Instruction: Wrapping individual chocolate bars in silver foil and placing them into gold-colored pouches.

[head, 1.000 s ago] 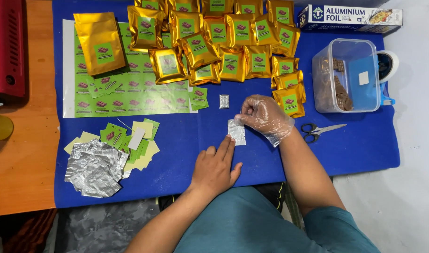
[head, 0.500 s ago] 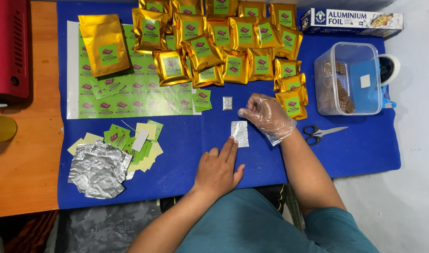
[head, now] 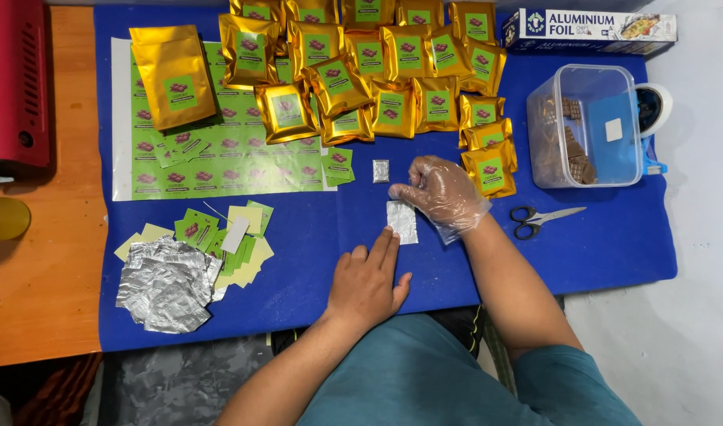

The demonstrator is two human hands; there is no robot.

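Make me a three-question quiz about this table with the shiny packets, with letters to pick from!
1. Where are the scissors?
A. right of the gloved right hand
B. on the foil pile
C. inside the tub

2. What colour is the table mat?
A. red
B. blue
C. white

3. How is the small foil piece by the hands?
A. lying flat on the mat
B. lifted in the air
C. inside a pouch

Answers: 1 A, they lie on the mat beyond that hand. 2 B, the cloth is blue. 3 A, the left hand fingertips touch its edge.
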